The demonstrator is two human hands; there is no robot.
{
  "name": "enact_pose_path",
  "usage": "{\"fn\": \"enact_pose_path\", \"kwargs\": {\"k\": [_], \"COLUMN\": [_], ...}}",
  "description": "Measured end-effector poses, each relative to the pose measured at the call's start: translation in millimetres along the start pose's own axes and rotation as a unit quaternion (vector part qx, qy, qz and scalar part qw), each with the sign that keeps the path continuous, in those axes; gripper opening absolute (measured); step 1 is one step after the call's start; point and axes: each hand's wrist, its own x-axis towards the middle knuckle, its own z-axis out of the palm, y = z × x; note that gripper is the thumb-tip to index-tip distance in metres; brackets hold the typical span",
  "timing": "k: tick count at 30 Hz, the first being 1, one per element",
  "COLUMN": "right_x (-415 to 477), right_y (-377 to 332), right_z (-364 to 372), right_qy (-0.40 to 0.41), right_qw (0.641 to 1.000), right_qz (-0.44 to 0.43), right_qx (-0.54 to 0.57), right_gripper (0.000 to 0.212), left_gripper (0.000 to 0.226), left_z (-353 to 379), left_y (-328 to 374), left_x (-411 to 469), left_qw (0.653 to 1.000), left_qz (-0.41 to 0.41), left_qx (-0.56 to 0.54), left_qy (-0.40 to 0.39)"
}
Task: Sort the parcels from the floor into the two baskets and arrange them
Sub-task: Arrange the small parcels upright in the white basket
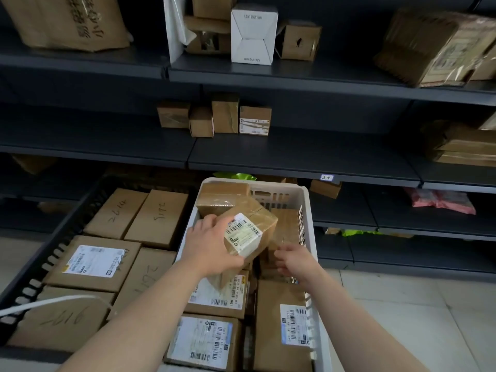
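Observation:
My left hand [212,245] grips a small taped cardboard parcel [252,226] with a white barcode label, holding it tilted above the white basket [308,210]. My right hand [292,260] hovers just right of the parcel inside the basket, fingers loosely spread and holding nothing. The white basket holds several brown labelled parcels [206,342]. To its left the black basket [61,237] is filled with flat brown boxes [102,264], some with handwritten numbers.
Dark metal shelves [303,162] rise behind the baskets, carrying small cardboard boxes [214,116], a white carton [253,33] and wrapped bundles [434,47]. A pink bag [440,201] lies on a lower shelf at right. Tiled floor [402,318] lies right of the white basket.

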Motion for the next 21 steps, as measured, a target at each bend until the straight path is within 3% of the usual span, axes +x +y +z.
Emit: {"fn": "enact_pose_path", "kwargs": {"k": [4, 10, 12, 15, 21], "right_x": [-2, -6, -10, -17, -25], "right_y": [5, 12, 15, 18, 23], "right_z": [-4, -7, -9, -9, -8], "right_qy": [0.014, 0.025, 0.02, 0.021, 0.009], "right_qw": [0.999, 0.993, 0.99, 0.984, 0.983], "right_qz": [0.004, 0.004, 0.01, 0.007, 0.024], "right_qx": [-0.029, -0.112, -0.141, -0.177, -0.184], "right_gripper": [0.007, 0.009, 0.03, 0.032, 0.032], "left_gripper": [0.102, 0.085, 0.075, 0.067, 0.071], "left_z": [1, 11, 16, 23, 31], "left_y": [-12, -5, 1, 2, 3], "left_x": [-4, 7, 8, 4, -2], "left_qw": [0.994, 0.99, 0.993, 0.998, 0.991], "left_qz": [-0.002, -0.046, -0.035, -0.042, -0.058], "left_qx": [0.109, 0.124, 0.095, 0.025, 0.085], "left_qy": [0.019, 0.045, 0.054, 0.046, 0.083]}}
